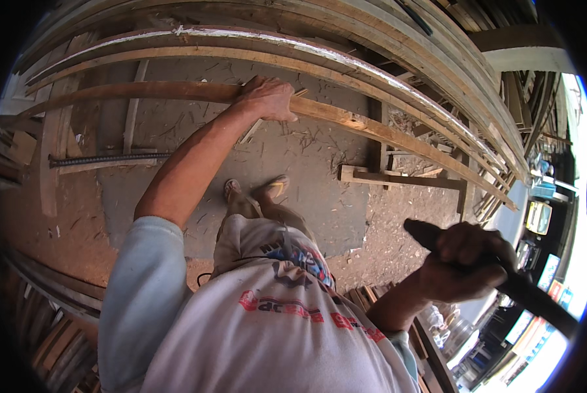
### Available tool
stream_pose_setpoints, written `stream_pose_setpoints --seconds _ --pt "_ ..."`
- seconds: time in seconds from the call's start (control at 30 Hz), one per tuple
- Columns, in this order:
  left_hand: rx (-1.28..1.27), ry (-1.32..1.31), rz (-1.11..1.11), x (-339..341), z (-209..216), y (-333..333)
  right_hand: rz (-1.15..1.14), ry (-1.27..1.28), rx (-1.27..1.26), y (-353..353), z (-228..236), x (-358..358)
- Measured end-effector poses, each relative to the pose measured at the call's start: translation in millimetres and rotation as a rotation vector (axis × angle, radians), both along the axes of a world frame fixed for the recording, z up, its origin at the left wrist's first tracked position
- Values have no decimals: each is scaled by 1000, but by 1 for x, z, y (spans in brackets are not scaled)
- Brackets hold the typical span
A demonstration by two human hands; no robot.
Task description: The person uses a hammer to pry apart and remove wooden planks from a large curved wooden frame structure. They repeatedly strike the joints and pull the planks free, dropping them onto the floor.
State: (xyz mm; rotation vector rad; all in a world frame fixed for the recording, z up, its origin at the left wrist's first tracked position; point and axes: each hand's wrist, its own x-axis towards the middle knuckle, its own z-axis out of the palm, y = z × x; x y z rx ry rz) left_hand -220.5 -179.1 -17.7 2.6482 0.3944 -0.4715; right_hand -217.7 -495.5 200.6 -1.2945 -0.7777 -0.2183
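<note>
My left hand (267, 98) is closed over a long, narrow wooden plank (385, 133), which runs from the far left to the right in front of me. Fingers of this hand wrap over the plank's edge. At the right, my right hand (471, 262) is raised and wrapped round a thick dark bar-shaped tool (539, 301). One rounded end of the tool sticks out past the fist toward the left; the other runs off to the lower right. Its exact kind does not show.
Several long boards (346, 33) lie stacked along the far side, one with a whitish edge. A ribbed metal rod (110, 159) lies at the left. Wood splinters litter the grey sheet (156, 196) under my feet. More timber (57, 340) lies at the lower left.
</note>
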Motion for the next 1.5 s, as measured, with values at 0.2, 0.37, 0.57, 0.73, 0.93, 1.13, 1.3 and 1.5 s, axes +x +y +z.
stream_pose_setpoints --seconds 0.2,0.37,0.57,0.73,0.93,1.13,1.3,1.5 --pt "-29 7 16 2 -1 -1 -295 -17 -534 -25 -137 -1" --pt "-11 -109 28 3 2 8 -164 668 -1011 -58 -260 -46" --pt "-51 12 15 5 11 -5 -230 852 -1382 -124 -284 -110" --pt "44 -99 41 2 6 -11 -349 1271 -1511 -237 -348 -180" --pt "126 -28 36 12 36 -44 -463 1726 -1410 -354 -419 -309" --pt "99 11 85 19 24 -49 -170 1585 -1441 -432 -447 -382" --pt "65 -255 43 43 30 -86 37 1263 -1444 -440 -464 -345" --pt "125 -378 -159 125 39 -236 -470 1914 -999 -449 -423 -230"
